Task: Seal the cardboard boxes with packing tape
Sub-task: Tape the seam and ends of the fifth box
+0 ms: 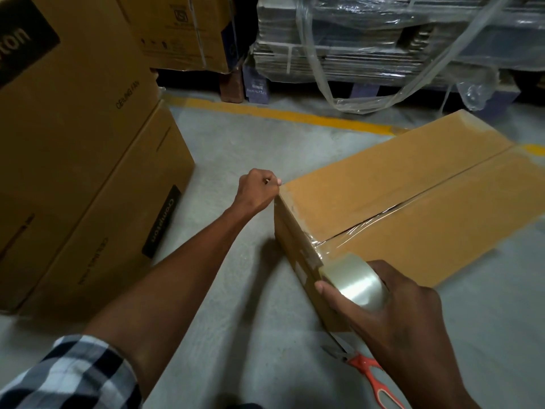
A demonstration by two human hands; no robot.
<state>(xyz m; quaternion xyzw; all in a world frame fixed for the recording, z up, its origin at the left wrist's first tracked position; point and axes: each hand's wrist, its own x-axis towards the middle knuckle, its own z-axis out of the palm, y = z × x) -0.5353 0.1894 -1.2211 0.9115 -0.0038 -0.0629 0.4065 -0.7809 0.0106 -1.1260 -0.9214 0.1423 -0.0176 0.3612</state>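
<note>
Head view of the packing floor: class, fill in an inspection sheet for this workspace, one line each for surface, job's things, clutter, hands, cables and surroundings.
Surface: grey concrete floor with a yellow painted line.
Job's things: flat cardboard box, clear tape along its centre seam; tape roll at its near edge.
Clutter: orange-handled scissors on the floor.
Hands: left hand curled at the box's corner; right hand grips the tape roll.
Cables: nothing seen.
Surroundings: printed cartons at left; wrapped stack of flattened cardboard behind, loose plastic film hanging.
</note>
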